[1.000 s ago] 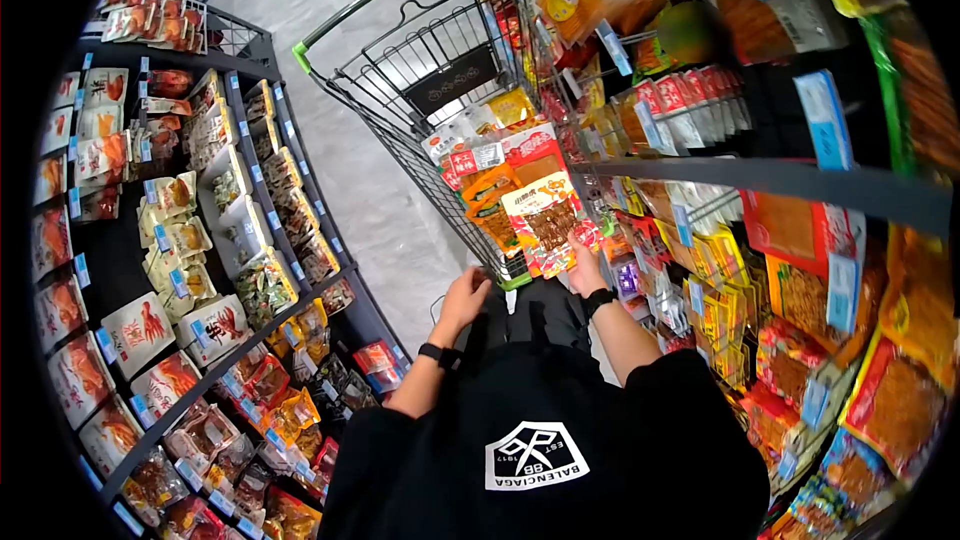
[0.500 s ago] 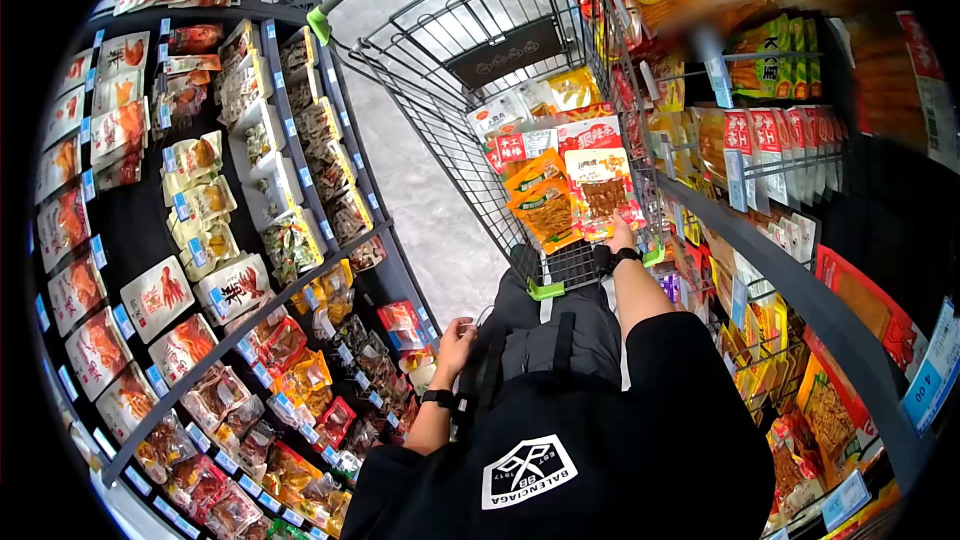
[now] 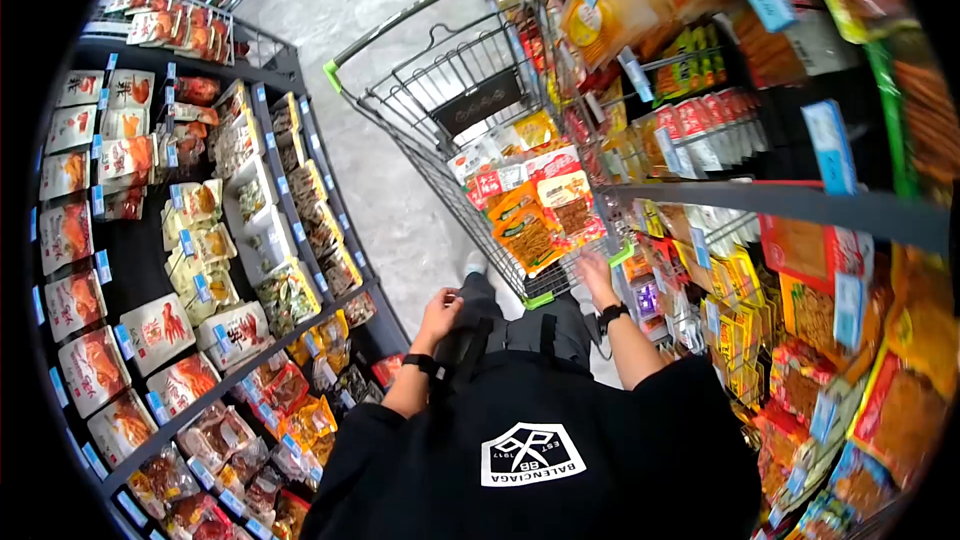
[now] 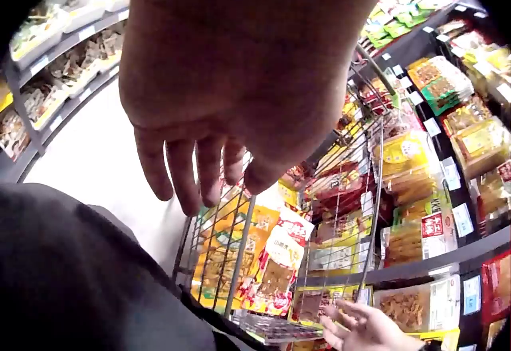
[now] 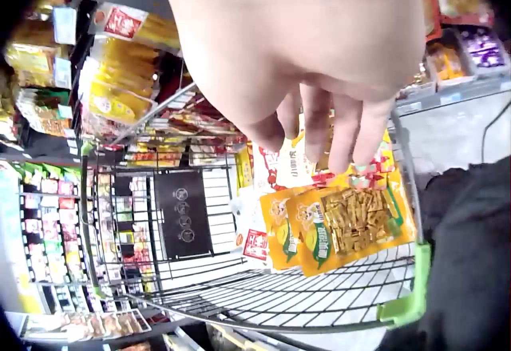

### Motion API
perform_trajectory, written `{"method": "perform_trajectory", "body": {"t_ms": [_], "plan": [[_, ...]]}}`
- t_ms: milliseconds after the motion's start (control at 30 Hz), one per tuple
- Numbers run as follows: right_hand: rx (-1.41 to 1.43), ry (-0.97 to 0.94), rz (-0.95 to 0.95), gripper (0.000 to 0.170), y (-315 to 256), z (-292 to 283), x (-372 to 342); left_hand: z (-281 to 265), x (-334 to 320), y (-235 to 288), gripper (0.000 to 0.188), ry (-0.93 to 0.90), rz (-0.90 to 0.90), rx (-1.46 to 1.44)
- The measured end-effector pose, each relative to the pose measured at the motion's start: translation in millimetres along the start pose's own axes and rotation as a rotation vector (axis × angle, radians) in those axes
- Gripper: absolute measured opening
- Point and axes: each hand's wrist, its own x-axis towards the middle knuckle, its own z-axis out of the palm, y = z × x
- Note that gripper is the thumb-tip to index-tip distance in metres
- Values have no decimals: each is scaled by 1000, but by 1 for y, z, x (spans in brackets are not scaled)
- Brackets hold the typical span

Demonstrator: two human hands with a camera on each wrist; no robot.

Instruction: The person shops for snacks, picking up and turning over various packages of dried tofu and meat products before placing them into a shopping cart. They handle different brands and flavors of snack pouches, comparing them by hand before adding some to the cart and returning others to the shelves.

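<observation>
My right hand (image 3: 598, 280) is beside the near end of the shopping cart (image 3: 540, 300), fingers relaxed and holding nothing. Just beyond it, a white-and-red snack packet (image 3: 570, 202) lies on top of the bags in the cart. Orange snack packets (image 3: 527, 232) lie next to it, two of them overlapping in the right wrist view. In that view the loose fingers of my right hand (image 5: 319, 63) overlap the white-and-red packet and partly hide it. Near my left thigh, my left hand (image 3: 440, 315) hangs loosely curled with nothing in it.
Shelves of packaged snacks (image 3: 740, 315) stand close along the cart's right side, with a dark rail (image 3: 780, 205) in front. To the left is a display of bagged food (image 3: 160, 330). Grey floor (image 3: 375, 200) runs between that display and the cart.
My right hand has let go of the white-and-red packet, which now lies in the cart beside the orange ones, and has drawn back toward me. The left hand still hangs empty.
</observation>
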Motion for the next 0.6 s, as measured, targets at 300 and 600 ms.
{"method": "perform_trajectory", "body": {"t_ms": [300, 600], "plan": [[460, 584, 2, 42, 158, -39, -178, -95, 131, 74, 36, -46, 447, 366], [464, 912, 97, 38, 389, 64, -369, -225, 196, 256, 44, 205, 909, 522]]}}
